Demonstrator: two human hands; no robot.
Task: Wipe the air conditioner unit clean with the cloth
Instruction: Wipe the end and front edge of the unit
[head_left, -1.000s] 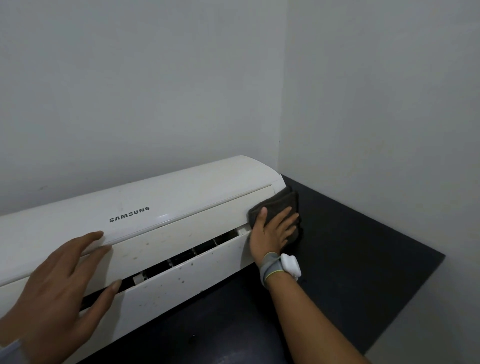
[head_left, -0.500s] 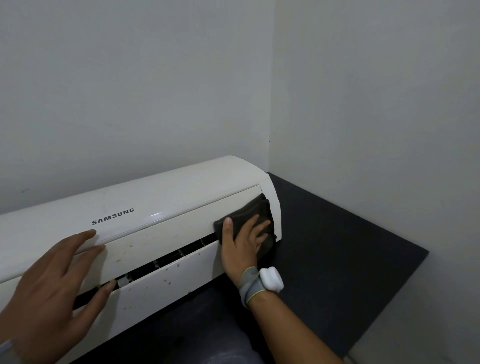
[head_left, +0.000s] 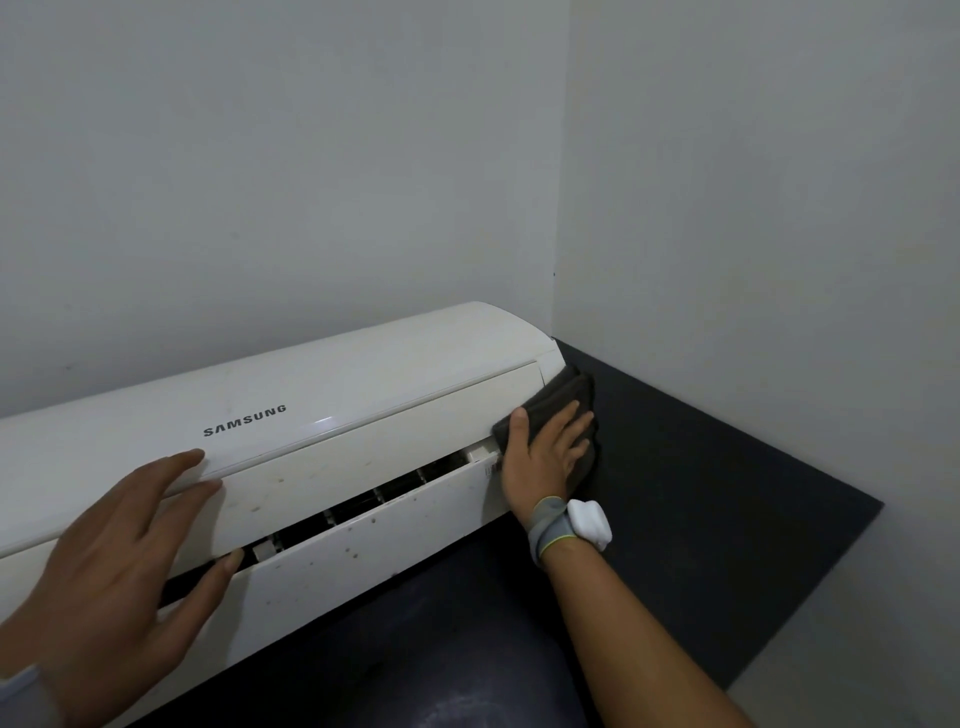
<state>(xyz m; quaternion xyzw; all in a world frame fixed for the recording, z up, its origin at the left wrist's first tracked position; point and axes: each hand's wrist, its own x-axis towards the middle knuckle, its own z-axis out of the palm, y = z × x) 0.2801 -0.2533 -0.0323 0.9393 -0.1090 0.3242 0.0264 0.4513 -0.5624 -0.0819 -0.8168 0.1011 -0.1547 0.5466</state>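
Shifted R since 0.5 s ago: cloth (head_left: 570, 394), now at AC unit (head_left: 363, 384) end | R hand (head_left: 545, 457) grip spread flat on cloth | L hand (head_left: 114, 561) grip spread on front | even pressure, overlapped strokes advised.

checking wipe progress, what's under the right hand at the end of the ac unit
A dark cloth lies under the right hand, pressed against the right end of the air conditioner unit. The surface beneath the cloth is covered, so its state cannot be seen.
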